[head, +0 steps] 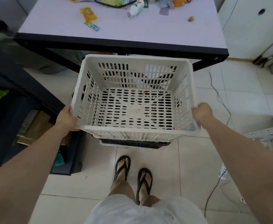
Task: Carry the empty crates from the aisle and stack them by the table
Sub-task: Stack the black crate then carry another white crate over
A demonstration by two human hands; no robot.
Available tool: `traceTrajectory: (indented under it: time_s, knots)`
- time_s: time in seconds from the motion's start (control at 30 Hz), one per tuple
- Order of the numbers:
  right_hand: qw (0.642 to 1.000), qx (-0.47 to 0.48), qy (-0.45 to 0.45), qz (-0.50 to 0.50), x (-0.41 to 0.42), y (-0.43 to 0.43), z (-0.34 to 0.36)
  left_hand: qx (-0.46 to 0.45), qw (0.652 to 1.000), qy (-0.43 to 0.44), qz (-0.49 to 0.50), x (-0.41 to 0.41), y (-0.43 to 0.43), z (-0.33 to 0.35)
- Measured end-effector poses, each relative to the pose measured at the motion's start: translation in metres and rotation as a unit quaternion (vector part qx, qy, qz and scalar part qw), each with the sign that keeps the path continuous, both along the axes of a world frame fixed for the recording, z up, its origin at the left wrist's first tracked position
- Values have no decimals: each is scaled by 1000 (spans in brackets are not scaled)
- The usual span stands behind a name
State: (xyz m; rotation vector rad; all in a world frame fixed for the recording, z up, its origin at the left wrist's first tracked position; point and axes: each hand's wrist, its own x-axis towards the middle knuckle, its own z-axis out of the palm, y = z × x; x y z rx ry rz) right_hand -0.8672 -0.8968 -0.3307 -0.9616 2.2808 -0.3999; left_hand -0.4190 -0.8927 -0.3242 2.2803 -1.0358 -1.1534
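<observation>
An empty white slotted crate (132, 130) is in front of me, just short of the table (132, 46). My left hand (66, 117) grips its left rim near the front corner. My right hand (202, 112) grips the right rim. Under the white crate, the edges of a black crate (132, 143) and another white one (126, 147) show on the floor; I cannot tell whether the top crate rests on them or hangs just above.
The lilac-topped table with a black frame carries a plastic bottle (136, 7), snack packets (88, 13) and wrappers. Dark shelving (11, 94) with boxes lines the left. Cables (218, 94) cross the tiled floor at the right. My feet in sandals (132, 173) stand behind the crates.
</observation>
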Motion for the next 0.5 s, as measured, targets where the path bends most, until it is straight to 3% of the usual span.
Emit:
traceTrajectory:
  time_s: [0.2, 0.5]
  knots:
    - [1000, 5, 20, 3, 6, 10, -3, -19, 999, -30, 4, 6, -6, 5]
    - [1000, -14, 16, -17, 8, 11, -9, -34, 999, 17, 7, 16, -18, 4]
